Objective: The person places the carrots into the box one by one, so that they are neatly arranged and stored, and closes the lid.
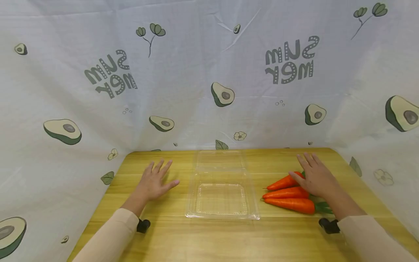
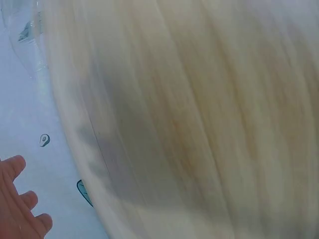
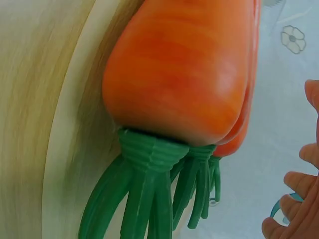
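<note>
Three orange carrots with green stalks lie side by side on the right of the table: a near carrot (image 1: 289, 205), a middle carrot (image 1: 284, 193) and a far carrot (image 1: 282, 182). My right hand (image 1: 315, 179) is spread above their stalk ends, fingers straight, and hides part of the greens. In the right wrist view the near carrot (image 3: 174, 69) fills the middle, with the fingers (image 3: 299, 184) apart from it at the right edge. Left of the clear plastic container (image 1: 222, 217), my left hand (image 1: 153, 185) is spread over the table, holding nothing. The container's lid (image 1: 220, 160) is folded back.
The wooden table (image 1: 183, 236) has rounded far corners. A white curtain (image 1: 190, 72) printed with avocados and lettering hangs behind it and along both sides. Dark straps with a small black device (image 1: 328, 225) sit at the wrists.
</note>
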`<state>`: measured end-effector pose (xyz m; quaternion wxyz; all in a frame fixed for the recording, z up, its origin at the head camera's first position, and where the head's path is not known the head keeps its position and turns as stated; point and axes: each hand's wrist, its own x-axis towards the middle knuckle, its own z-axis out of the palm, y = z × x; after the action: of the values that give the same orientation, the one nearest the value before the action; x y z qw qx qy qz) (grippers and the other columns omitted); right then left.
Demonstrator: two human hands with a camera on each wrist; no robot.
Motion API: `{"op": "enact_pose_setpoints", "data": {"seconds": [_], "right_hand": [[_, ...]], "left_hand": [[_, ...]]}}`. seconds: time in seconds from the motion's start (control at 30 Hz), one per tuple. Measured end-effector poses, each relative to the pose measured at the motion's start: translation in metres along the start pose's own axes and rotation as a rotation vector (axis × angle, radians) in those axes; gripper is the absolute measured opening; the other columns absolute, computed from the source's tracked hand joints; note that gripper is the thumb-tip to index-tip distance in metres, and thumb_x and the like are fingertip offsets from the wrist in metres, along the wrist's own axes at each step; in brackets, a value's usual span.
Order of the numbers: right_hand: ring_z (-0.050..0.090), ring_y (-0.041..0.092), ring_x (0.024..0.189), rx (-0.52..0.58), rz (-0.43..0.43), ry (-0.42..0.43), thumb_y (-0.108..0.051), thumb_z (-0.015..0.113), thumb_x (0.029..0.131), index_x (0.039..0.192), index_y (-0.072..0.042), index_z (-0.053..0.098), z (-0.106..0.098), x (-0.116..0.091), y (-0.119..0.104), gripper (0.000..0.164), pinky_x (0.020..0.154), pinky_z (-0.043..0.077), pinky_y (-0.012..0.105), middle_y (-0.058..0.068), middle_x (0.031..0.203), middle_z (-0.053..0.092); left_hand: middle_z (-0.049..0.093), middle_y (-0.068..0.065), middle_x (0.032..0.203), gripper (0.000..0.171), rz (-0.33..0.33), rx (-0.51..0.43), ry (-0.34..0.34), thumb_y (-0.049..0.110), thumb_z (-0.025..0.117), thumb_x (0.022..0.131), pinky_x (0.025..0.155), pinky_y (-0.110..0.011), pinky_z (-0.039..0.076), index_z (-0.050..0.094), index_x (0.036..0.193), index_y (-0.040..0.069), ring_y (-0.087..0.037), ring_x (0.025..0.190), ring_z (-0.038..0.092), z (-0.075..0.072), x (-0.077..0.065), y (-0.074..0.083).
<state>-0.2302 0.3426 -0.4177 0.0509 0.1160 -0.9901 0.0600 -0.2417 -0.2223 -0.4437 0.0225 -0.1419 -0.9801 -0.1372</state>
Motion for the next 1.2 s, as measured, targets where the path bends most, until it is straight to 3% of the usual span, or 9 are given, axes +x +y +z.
{"op": "enact_pose_setpoints", "data": {"seconds": [0.1,0.27,0.67,0.87,1.2], "right_hand": [[0.019,0.063,0.144,0.044,0.012,0.005,-0.05,0.052,0.103,0.154,0.014,0.026,0.0,-0.003,-0.001,0.085,0.12,0.017,0.07,0.046,0.155,0.024],[0.026,0.063,0.138,0.121,0.035,0.048,-0.048,0.055,0.103,0.155,0.011,0.028,-0.001,-0.007,-0.006,0.083,0.112,0.025,0.075,0.043,0.154,0.029],[0.037,0.062,0.129,0.297,0.126,0.032,-0.054,0.05,0.104,0.157,0.004,0.027,-0.01,-0.021,-0.012,0.082,0.099,0.034,0.081,0.044,0.147,0.034],[0.055,0.051,0.115,0.352,0.112,0.06,-0.047,0.054,0.104,0.155,0.005,0.033,-0.01,-0.032,-0.015,0.075,0.092,0.048,0.072,0.036,0.139,0.048],[0.064,0.049,0.106,0.365,0.134,0.019,-0.047,0.063,0.099,0.142,0.006,0.052,-0.005,-0.053,-0.017,0.069,0.085,0.057,0.062,0.033,0.129,0.06]], "left_hand": [[0.027,-0.021,0.167,0.088,-0.006,-0.06,-0.011,0.068,0.05,0.097,0.121,-0.071,0.02,0.018,0.165,0.024,-0.054,0.152,0.02,0.002,-0.001,0.003],[0.033,-0.016,0.166,0.086,-0.048,-0.24,-0.026,0.069,0.049,0.098,0.115,-0.07,0.032,0.011,0.165,0.032,-0.047,0.15,0.027,0.005,-0.001,0.01],[0.046,-0.017,0.158,0.071,-0.092,-0.708,0.022,0.047,0.049,0.107,0.116,-0.062,0.038,0.011,0.165,0.031,-0.041,0.142,0.046,0.028,-0.003,0.035],[0.056,-0.015,0.15,0.068,-0.119,-0.791,0.067,0.042,0.052,0.106,0.114,-0.058,0.043,0.02,0.164,0.029,-0.038,0.134,0.054,0.039,-0.003,0.047],[0.061,-0.013,0.144,0.06,-0.107,-0.899,0.086,0.033,0.057,0.105,0.112,-0.057,0.044,0.037,0.159,0.019,-0.036,0.131,0.057,0.053,0.0,0.066]]}}
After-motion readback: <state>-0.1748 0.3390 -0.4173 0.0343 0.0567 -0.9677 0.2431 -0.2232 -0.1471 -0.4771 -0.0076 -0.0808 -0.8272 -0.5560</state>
